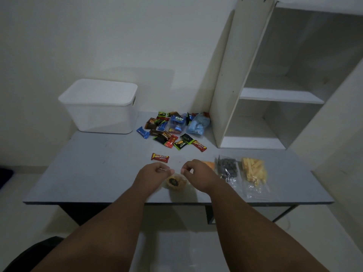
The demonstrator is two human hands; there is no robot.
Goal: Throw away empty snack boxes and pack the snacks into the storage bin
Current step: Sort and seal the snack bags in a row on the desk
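My left hand (155, 173) and my right hand (198, 175) each pinch the top of a clear bag of yellow-brown snacks (175, 182) near the table's front edge. A red wrapped bar (160, 157) lies just beyond my left hand. Several small wrapped snacks (169, 132) are scattered at the back middle, beside a blue pack (197, 125). A white storage bin (100, 107) with its lid on stands at the back left. To the right of my right hand lie a clear bag of dark pieces (226, 169) and a clear bag of yellow sticks (253, 171).
A grey table (94, 173) carries everything. A white open shelf unit (275, 95) stands on its back right corner against the wall. An orange item (209, 164) peeks out behind my right hand. A dark chair (29, 256) shows at the bottom left.
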